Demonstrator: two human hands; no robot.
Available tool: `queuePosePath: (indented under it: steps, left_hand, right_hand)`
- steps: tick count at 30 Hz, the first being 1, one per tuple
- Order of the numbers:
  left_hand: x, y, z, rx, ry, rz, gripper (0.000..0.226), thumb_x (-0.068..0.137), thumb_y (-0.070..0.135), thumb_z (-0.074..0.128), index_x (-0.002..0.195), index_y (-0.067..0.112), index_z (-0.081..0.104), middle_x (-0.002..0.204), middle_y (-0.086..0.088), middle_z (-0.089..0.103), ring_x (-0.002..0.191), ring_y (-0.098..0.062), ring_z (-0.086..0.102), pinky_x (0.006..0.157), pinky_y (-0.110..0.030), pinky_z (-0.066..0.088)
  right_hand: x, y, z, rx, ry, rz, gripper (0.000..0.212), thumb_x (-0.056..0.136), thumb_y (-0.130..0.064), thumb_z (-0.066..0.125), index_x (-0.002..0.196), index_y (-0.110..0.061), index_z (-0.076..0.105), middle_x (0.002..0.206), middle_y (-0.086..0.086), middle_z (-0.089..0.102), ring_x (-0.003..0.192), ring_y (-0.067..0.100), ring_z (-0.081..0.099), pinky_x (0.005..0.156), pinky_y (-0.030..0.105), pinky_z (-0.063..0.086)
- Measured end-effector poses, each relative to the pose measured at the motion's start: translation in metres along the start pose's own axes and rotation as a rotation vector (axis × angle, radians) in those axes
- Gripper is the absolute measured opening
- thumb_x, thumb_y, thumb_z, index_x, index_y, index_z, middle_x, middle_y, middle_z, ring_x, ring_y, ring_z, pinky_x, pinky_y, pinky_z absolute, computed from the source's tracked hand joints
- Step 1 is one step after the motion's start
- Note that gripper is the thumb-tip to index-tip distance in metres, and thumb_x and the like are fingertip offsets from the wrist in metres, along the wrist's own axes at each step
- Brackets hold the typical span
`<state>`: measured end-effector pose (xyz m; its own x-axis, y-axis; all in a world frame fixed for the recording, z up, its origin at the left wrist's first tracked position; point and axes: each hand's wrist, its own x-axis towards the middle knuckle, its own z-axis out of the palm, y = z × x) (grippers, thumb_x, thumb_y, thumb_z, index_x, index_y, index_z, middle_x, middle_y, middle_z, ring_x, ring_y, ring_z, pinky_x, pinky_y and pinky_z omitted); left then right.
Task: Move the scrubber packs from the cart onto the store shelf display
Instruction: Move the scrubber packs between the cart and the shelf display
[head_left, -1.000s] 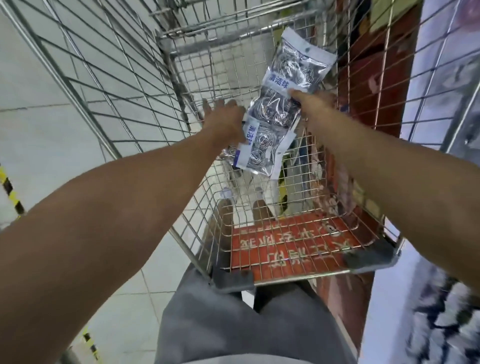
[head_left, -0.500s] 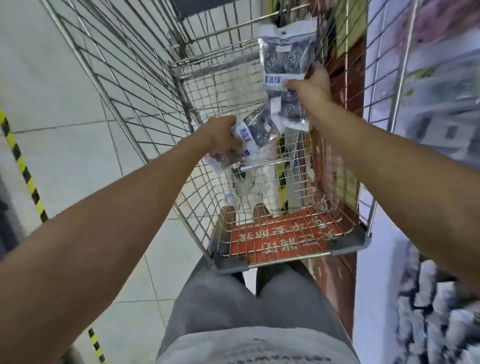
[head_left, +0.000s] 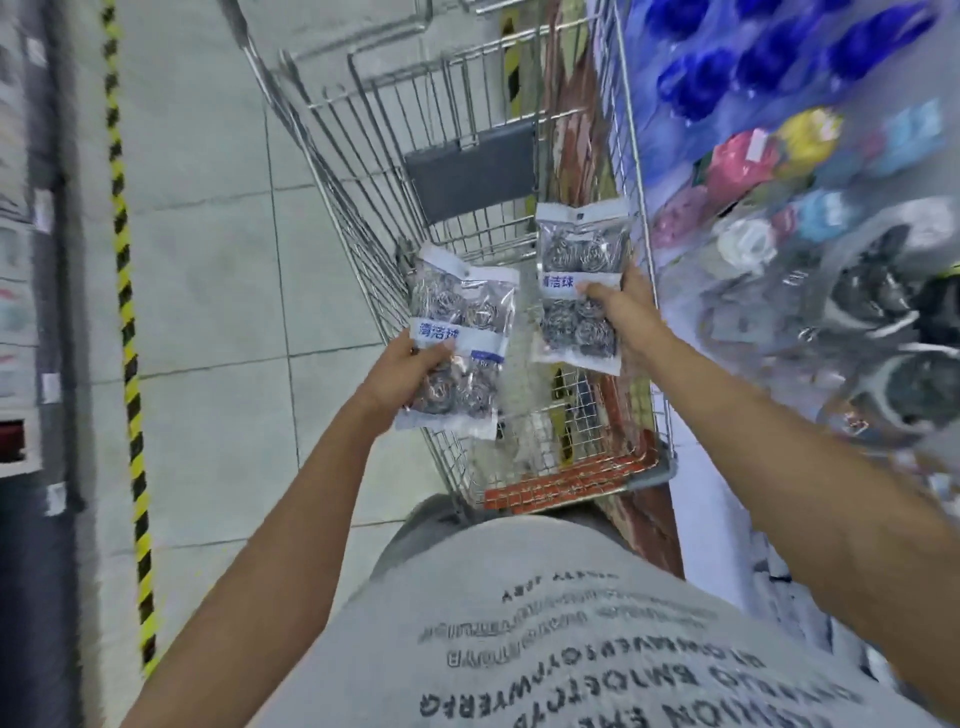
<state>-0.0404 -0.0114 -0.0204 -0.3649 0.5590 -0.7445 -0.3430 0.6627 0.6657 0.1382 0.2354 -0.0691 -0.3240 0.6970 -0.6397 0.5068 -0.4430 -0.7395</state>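
Left rack (head_left: 21, 260): blurred shelving at the frame's left edge, with pale tags that cannot be read.
Tape (head_left: 127, 322): a yellow-and-black striped line running up the tiled floor (head_left: 208, 291), between the rack and the cart.
Left hand (head_left: 410, 366): fingers curled round the lower left of the left pack, thumb pressed on its white band.
Left pack (head_left: 460, 338): a clear bag of steel scrubber balls, held up over the cart's left rim and tilted slightly; it looks like more than one bag fanned together, but that cannot be told for sure. The white band reads "清洁球" in blue.
Cart (head_left: 363, 171): a wire shopping cart straight ahead, with a grey panel on its far end and a red plate with white writing, too small to read, at its near end.
Right pack (head_left: 579, 291): the same kind of bag, upright over the cart's right side; its band also reads "清洁球", the first character partly covered.
Right hand (head_left: 621, 306): grips the right pack at its right edge, thumb across the front at the band.
Shirt (head_left: 571, 623): grey, with dark Latin lettering seen upside down and not legible.
Display (head_left: 810, 208): just right of the cart, blurred; blue, pink, yellow and dark packaged goods hang there.
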Motion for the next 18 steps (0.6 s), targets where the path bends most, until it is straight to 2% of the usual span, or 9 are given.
queuePosePath:
  steps: [2,5,6,8,10,11,14,17,18]
  left_hand:
    - [-0.025,0.002,-0.002,-0.057,0.047,0.024,0.016,0.098,0.029,0.069,0.109,0.02,0.062,0.105,-0.012,0.077,0.101,-0.04,0.073,0.089,-0.057,0.059]
    - [-0.055,-0.002,-0.006,-0.109,0.026,0.045,0.033,0.095,0.03,0.074,0.122,0.016,0.064,0.111,-0.012,0.077,0.104,-0.038,0.073,0.089,-0.06,0.059]
    - [-0.062,-0.006,-0.007,-0.11,0.004,0.047,0.036,0.094,0.03,0.075,0.124,0.014,0.064,0.111,-0.013,0.077,0.103,-0.038,0.074,0.088,-0.058,0.06]
    - [-0.076,-0.012,-0.006,-0.091,-0.033,0.056,0.033,0.094,0.027,0.074,0.122,0.012,0.066,0.106,-0.011,0.079,0.096,-0.033,0.077,0.078,-0.047,0.064]
    - [-0.089,-0.019,-0.005,-0.05,-0.067,0.073,0.027,0.094,0.025,0.073,0.117,0.011,0.068,0.103,-0.01,0.08,0.091,-0.029,0.078,0.072,-0.04,0.063]
    - [-0.095,-0.023,-0.004,-0.031,-0.091,0.079,0.026,0.093,0.025,0.074,0.116,0.012,0.069,0.105,-0.011,0.079,0.095,-0.03,0.077,0.077,-0.042,0.063]
    - [-0.111,-0.032,0.003,0.029,-0.173,0.095,0.029,0.092,0.027,0.076,0.117,0.015,0.07,0.11,-0.008,0.079,0.106,-0.031,0.074,0.099,-0.053,0.056]
    - [-0.128,-0.037,0.023,0.082,-0.226,0.136,0.022,0.092,0.026,0.076,0.112,0.021,0.071,0.108,-0.003,0.079,0.105,-0.027,0.074,0.101,-0.054,0.054]
    - [-0.133,-0.04,0.031,0.094,-0.244,0.144,0.022,0.091,0.025,0.077,0.112,0.023,0.071,0.108,-0.002,0.079,0.107,-0.026,0.073,0.102,-0.055,0.053]
  right_hand:
    - [-0.038,0.001,-0.007,0.086,0.052,0.0,0.072,0.093,-0.014,0.074,0.153,-0.012,0.036,0.128,-0.003,0.055,0.117,0.021,0.058,0.083,0.023,0.054]
    - [-0.095,0.016,-0.021,0.266,0.088,0.028,0.061,0.09,-0.021,0.078,0.143,-0.017,0.047,0.134,0.002,0.061,0.126,0.028,0.057,0.106,0.046,0.049]
    - [-0.116,0.021,-0.024,0.323,0.099,0.023,0.047,0.091,-0.019,0.077,0.131,-0.02,0.054,0.126,0.003,0.065,0.121,0.027,0.06,0.102,0.045,0.052]
    - [-0.16,0.032,-0.03,0.417,0.167,0.017,0.025,0.094,-0.014,0.073,0.105,-0.027,0.055,0.106,0.0,0.068,0.096,0.017,0.066,0.074,0.029,0.057]
    - [-0.201,0.046,-0.032,0.489,0.253,0.027,0.024,0.096,-0.011,0.07,0.097,-0.027,0.053,0.093,-0.002,0.065,0.068,0.005,0.063,0.05,0.018,0.048]
    - [-0.222,0.055,-0.033,0.518,0.286,0.032,0.024,0.096,-0.011,0.07,0.097,-0.027,0.053,0.09,-0.002,0.064,0.06,0.004,0.06,0.046,0.017,0.046]
    - [-0.28,0.079,-0.034,0.615,0.378,0.003,0.022,0.096,-0.009,0.068,0.098,-0.023,0.051,0.091,-0.001,0.059,0.071,0.01,0.055,0.055,0.023,0.045]
    - [-0.334,0.105,-0.037,0.701,0.431,-0.006,0.03,0.094,-0.008,0.07,0.112,-0.018,0.049,0.099,-0.002,0.063,0.085,0.013,0.059,0.067,0.031,0.05]
    - [-0.35,0.113,-0.04,0.711,0.427,-0.014,0.037,0.087,-0.013,0.078,0.115,-0.015,0.053,0.105,0.004,0.069,0.091,0.02,0.065,0.075,0.04,0.056]
